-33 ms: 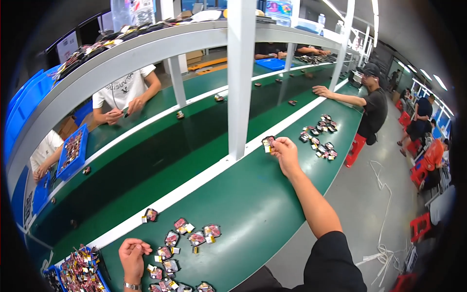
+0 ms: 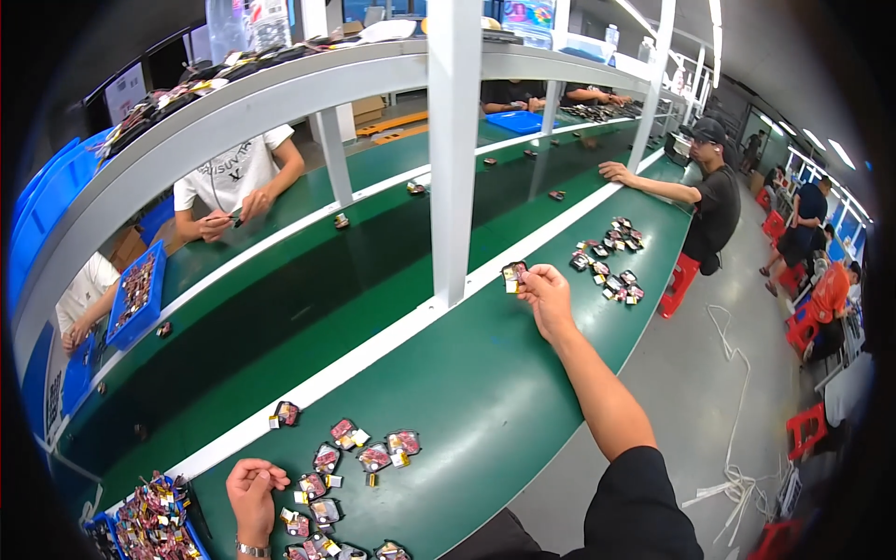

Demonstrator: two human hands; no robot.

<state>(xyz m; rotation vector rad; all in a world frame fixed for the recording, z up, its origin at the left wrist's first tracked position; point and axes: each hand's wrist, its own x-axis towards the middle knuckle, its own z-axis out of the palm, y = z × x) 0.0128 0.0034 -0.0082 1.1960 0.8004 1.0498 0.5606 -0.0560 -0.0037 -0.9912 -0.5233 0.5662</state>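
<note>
Pinching a module [image 2: 512, 278], long axis upright, pale end down, the right hand [image 2: 549, 299] hovers; left hand [image 2: 254, 493] closure unclear.

Glossy green counter [image 2: 495, 387], curving across view. On it: small wired modules [image 2: 326, 458], loosely grouped at seven o'clock; second module group [image 2: 602, 251] at three. Grey raised shelf [image 2: 252, 96]: tangled cables [image 2: 149, 112] at ten, clear plastic container [image 2: 269, 26] at eleven. Grey floor [image 2: 644, 401]: white cord [image 2: 737, 490] at four, red stool [image 2: 679, 284] at three.
</note>
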